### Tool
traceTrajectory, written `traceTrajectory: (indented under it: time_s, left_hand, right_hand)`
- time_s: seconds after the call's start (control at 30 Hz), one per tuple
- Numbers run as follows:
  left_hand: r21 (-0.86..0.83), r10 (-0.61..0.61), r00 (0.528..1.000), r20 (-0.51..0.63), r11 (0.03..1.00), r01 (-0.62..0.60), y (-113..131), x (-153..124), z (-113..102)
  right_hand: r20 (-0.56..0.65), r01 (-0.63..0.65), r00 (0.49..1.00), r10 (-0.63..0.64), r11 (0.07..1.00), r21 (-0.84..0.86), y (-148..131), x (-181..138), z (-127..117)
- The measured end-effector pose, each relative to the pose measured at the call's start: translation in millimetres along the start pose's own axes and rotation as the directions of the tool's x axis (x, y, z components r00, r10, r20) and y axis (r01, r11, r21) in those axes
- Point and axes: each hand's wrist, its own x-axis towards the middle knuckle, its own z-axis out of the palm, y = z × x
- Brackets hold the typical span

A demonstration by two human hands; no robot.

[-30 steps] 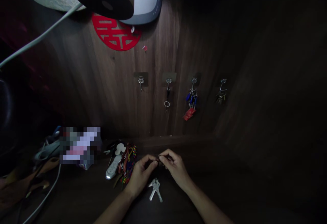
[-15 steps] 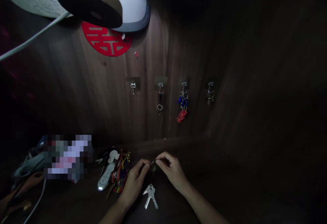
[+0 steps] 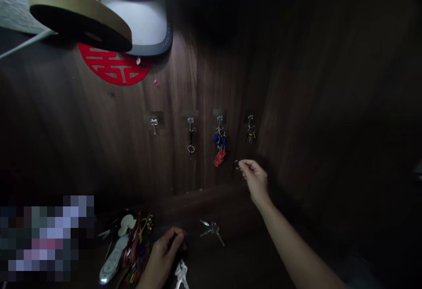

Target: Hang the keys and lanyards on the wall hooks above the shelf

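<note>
My right hand (image 3: 255, 177) is raised in front of the wooden back panel, its thumb and forefinger pinched on a small key ring (image 3: 236, 164). It is just below and right of the hanging keys. Low in the view, my left hand (image 3: 168, 247) is closed with fingers curled. A bunch of silver keys (image 3: 181, 276) shows right beneath its fingertips and seems to hang from them; the link is too dark to see. Another bunch of keys (image 3: 213, 231) lies fanned out on the dark shelf between my hands.
On the panel are an unused hook (image 3: 154, 124), a hook with a ringed key (image 3: 190, 148), keys with blue and red tags (image 3: 219, 157), and another key bunch (image 3: 250, 135). A silver remote (image 3: 115, 258) and colourful cords (image 3: 133, 249) lie left. A lamp (image 3: 79, 16) and cap (image 3: 135, 21) are above.
My hands have parted. The right one has gone up and right toward the panel with a key ring. My left hand stays low, and the fanned keys on the shelf now show.
</note>
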Motion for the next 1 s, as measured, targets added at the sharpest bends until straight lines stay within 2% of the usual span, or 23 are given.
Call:
traceTrajectory:
  time_s: [0.2, 0.37, 0.5, 0.73, 1.0]
  left_hand:
    - [0.029, -0.015, 1.000, 0.012, 0.999, 0.015, 0.8, 0.1, 4.4]
    - [0.027, -0.017, 1.000, 0.026, 1.000, 0.016, 3.8, -1.3, 3.7]
    - [0.028, -0.017, 0.999, 0.042, 0.999, 0.015, 4.7, -0.9, 2.8]
    - [0.020, -0.042, 0.997, 0.068, 0.999, 0.041, 2.1, 2.5, 3.5]
    - [0.048, -0.020, 0.998, 0.057, 0.999, 0.018, 4.1, 1.2, 1.7]
  right_hand:
    - [-0.177, 0.044, 0.984, -0.031, 0.996, 0.072, -17.1, 63.0, -4.2]
    - [-0.259, 0.051, 0.966, -0.024, 0.994, 0.095, -32.2, 108.2, 0.9]
    - [-0.282, 0.024, 0.959, 0.005, 0.995, 0.099, -37.3, 132.0, 5.8]
    - [-0.257, -0.036, 0.965, 0.057, 0.996, 0.085, -29.9, 140.4, 9.5]
    - [-0.234, -0.063, 0.969, 0.083, 0.994, 0.093, -14.0, 110.0, 3.9]
